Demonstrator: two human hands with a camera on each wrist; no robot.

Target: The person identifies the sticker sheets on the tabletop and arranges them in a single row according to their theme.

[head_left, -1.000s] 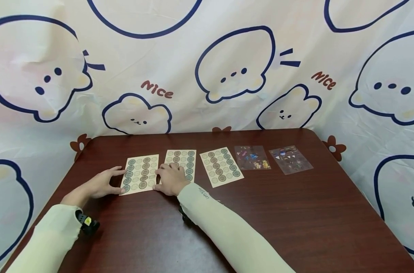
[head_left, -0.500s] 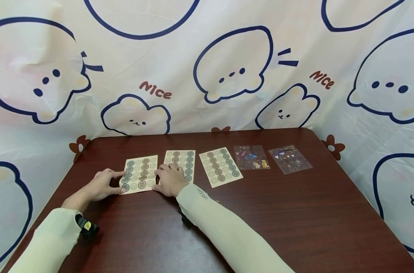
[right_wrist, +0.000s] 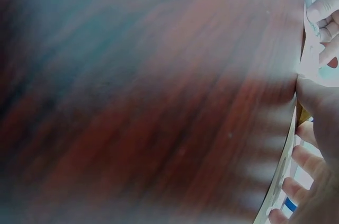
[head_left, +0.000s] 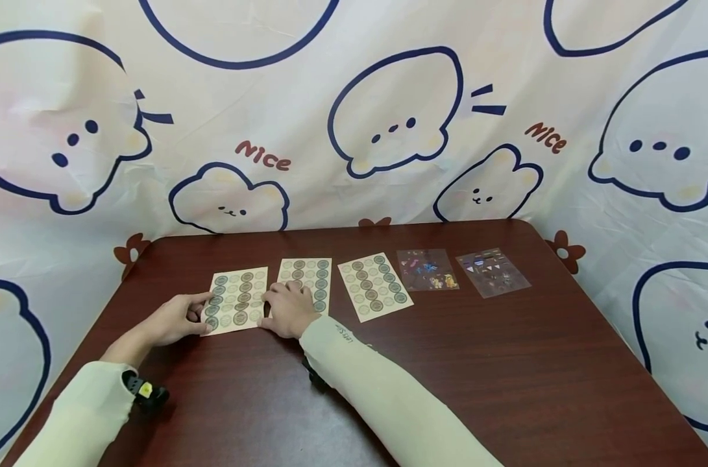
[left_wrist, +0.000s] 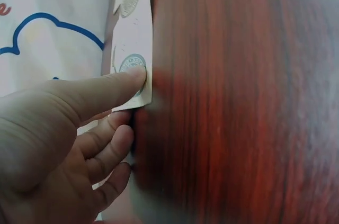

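A cream sticker sheet (head_left: 237,298) with rows of round seal-like stickers lies at the left of the table. My left hand (head_left: 175,319) pinches its lower left corner. In the left wrist view, the left thumb (left_wrist: 114,89) presses on a round sticker while the other fingers sit below the corner. At the opposite edge is my right hand (head_left: 289,311), its thumb at the lower right corner. The right hand's other fingers (right_wrist: 304,160) are spread over the gap and onto a second round-sticker sheet (head_left: 321,275), partly covering it.
A third round-sticker sheet (head_left: 376,285) lies tilted to the right. Beyond it are a clear sheet with colourful small figures (head_left: 428,269) and another clear sheet (head_left: 494,272). The brown table (head_left: 447,389) meets a cartoon-printed cloth (head_left: 307,84) at its back edge.
Both hands stay at the left sheet's edges. The left hand's fingers shift slightly at the left edge, and the whole head view drifts a little; the other sheets keep their places.
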